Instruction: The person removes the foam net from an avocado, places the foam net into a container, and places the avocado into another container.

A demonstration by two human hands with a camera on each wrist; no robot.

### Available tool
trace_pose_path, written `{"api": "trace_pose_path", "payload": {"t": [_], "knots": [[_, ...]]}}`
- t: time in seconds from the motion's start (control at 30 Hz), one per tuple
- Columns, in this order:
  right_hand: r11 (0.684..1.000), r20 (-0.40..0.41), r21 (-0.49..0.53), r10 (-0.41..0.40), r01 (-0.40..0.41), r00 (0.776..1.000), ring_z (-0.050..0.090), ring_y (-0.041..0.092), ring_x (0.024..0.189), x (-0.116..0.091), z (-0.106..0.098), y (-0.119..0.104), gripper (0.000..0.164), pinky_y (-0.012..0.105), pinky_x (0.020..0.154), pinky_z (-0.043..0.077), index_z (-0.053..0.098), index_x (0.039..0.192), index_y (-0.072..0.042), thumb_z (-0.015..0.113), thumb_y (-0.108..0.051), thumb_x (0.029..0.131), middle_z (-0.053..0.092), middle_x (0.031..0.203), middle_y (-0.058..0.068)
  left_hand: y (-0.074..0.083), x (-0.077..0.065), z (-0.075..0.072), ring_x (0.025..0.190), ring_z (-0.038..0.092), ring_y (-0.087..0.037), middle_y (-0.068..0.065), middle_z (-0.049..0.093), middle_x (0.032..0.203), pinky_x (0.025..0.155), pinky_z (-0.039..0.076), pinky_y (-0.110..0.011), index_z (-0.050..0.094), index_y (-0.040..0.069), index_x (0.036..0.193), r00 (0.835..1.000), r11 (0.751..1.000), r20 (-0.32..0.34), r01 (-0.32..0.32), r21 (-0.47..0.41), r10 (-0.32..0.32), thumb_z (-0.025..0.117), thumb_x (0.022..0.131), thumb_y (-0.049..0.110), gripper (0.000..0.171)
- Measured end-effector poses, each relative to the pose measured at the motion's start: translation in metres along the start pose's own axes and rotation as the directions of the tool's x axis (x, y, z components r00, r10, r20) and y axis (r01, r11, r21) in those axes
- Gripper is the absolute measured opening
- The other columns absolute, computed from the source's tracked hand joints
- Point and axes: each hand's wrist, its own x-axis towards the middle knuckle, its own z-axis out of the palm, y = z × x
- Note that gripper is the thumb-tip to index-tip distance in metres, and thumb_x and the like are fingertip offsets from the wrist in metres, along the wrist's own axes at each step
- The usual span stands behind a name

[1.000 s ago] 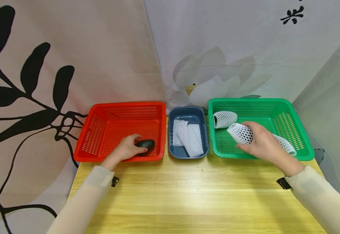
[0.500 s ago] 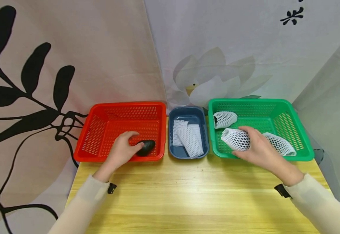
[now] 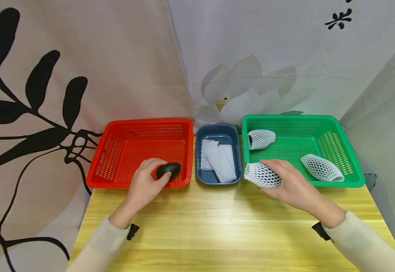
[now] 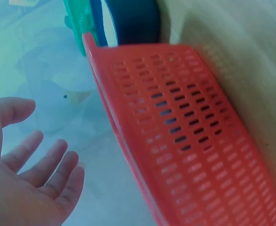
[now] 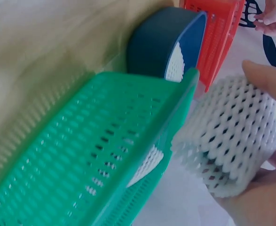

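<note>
In the head view my left hand [image 3: 146, 185] is over the front of the red basket [image 3: 139, 121], thumb and fingers spread about a dark green avocado [image 3: 173, 169]. The left wrist view shows that hand [image 4: 39, 174] with loosely bent fingers and nothing between them; the avocado is out of sight there. My right hand [image 3: 290, 185] grips a bulging white foam net sleeve [image 3: 261, 175] at the front left corner of the green basket [image 3: 289, 118]. Dark shows through the mesh of this sleeve [image 5: 232, 127] and at its end, in the right wrist view.
Between the two baskets stands a blue bin [image 3: 201, 178] with several flat foam net sleeves [image 3: 222, 162]. Two bulging sleeves lie in the green basket, one at the back left [image 3: 263, 139], one at the right [image 3: 321, 168]. A wooden table [image 3: 224, 226] extends in front.
My right hand has carried the foam net sleeve left and toward me, out to the green basket's front corner. My left hand drew back from the avocado, fingers spreading, then came over it again.
</note>
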Motion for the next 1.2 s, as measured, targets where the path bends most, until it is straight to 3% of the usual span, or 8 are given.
{"api": "trace_pose_path", "payload": {"t": [0.13, 0.4, 0.53, 0.63, 0.77, 0.97, 1.2], "knots": [[1.0, 0.013, 0.008, -0.017, 0.017, 1.0, 0.051, 0.027, 0.114, -0.004, 0.006, -0.006, 0.087, 0.047, 0.091, 0.044, 0.049, 0.136, -0.011, 0.088, -0.031, 0.061, 0.056, 0.125, 0.009, 0.004, -0.007, 0.006, 0.107, 0.053, -0.015, 0.006, 0.059, 0.115, 0.08, 0.049, -0.035, 0.065, 0.019, 0.111, 0.998, 0.998, -0.013, -0.062, -0.018, 0.062, 0.071, 0.084, 0.025, 0.029], [0.996, 0.017, 0.028, -0.082, 0.082, 0.996, 0.054, 0.028, 0.11, -0.012, 0.022, -0.016, 0.085, 0.048, 0.089, 0.045, 0.052, 0.132, -0.006, 0.089, -0.031, 0.059, 0.058, 0.122, 0.009, 0.012, -0.02, 0.019, 0.107, 0.052, -0.013, 0.004, 0.061, 0.115, 0.087, 0.047, -0.034, 0.067, 0.015, 0.109, 0.982, 0.982, -0.024, -0.186, -0.01, 0.186, 0.072, 0.082, 0.018, 0.027], [0.997, 0.057, 0.038, -0.075, 0.073, 0.996, 0.054, 0.027, 0.111, -0.015, 0.031, -0.021, 0.086, 0.049, 0.094, 0.043, 0.051, 0.131, -0.004, 0.088, -0.03, 0.059, 0.057, 0.123, 0.01, 0.014, -0.026, 0.027, 0.105, 0.053, -0.013, 0.005, 0.062, 0.111, 0.087, 0.046, -0.031, 0.068, 0.015, 0.106, 0.974, 0.974, -0.019, -0.225, -0.027, 0.224, 0.073, 0.081, 0.016, 0.026], [0.998, 0.1, 0.056, -0.041, 0.036, 0.994, 0.053, 0.024, 0.113, -0.018, 0.038, -0.026, 0.086, 0.047, 0.096, 0.042, 0.05, 0.132, -0.003, 0.088, -0.029, 0.059, 0.057, 0.124, 0.01, 0.015, -0.03, 0.032, 0.105, 0.053, -0.012, 0.006, 0.062, 0.111, 0.088, 0.046, -0.029, 0.068, 0.014, 0.106, 0.972, 0.971, -0.008, -0.234, -0.05, 0.234, 0.073, 0.081, 0.016, 0.025], [0.996, 0.142, 0.094, -0.013, -0.001, 0.99, 0.053, 0.017, 0.108, -0.021, 0.048, -0.033, 0.082, 0.04, 0.088, 0.049, 0.051, 0.13, -0.005, 0.087, -0.028, 0.06, 0.057, 0.122, 0.006, 0.014, -0.034, 0.038, 0.104, 0.053, -0.012, 0.004, 0.062, 0.112, 0.088, 0.046, -0.027, 0.069, 0.012, 0.106, 0.971, 0.969, 0.003, -0.238, -0.068, 0.239, 0.073, 0.08, 0.014, 0.026], [0.991, 0.155, 0.131, -0.038, 0.018, 0.987, 0.053, 0.013, 0.105, -0.029, 0.069, -0.035, 0.083, 0.034, 0.084, 0.051, 0.052, 0.129, -0.006, 0.089, -0.027, 0.058, 0.058, 0.12, 0.005, 0.013, -0.04, 0.049, 0.103, 0.054, -0.012, -0.003, 0.064, 0.11, 0.087, 0.047, -0.028, 0.068, 0.014, 0.105, 0.971, 0.969, 0.028, -0.236, -0.075, 0.239, 0.073, 0.08, 0.014, 0.026], [0.99, 0.197, 0.137, -0.062, 0.035, 0.978, 0.053, 0.017, 0.11, -0.041, 0.095, -0.031, 0.087, 0.036, 0.09, 0.048, 0.051, 0.13, -0.002, 0.088, -0.033, 0.058, 0.057, 0.122, 0.007, 0.017, -0.05, 0.065, 0.103, 0.053, -0.008, 0.005, 0.063, 0.109, 0.087, 0.047, -0.028, 0.068, 0.016, 0.104, 0.976, 0.98, 0.108, -0.183, -0.075, 0.191, 0.073, 0.08, 0.016, 0.024]]}}
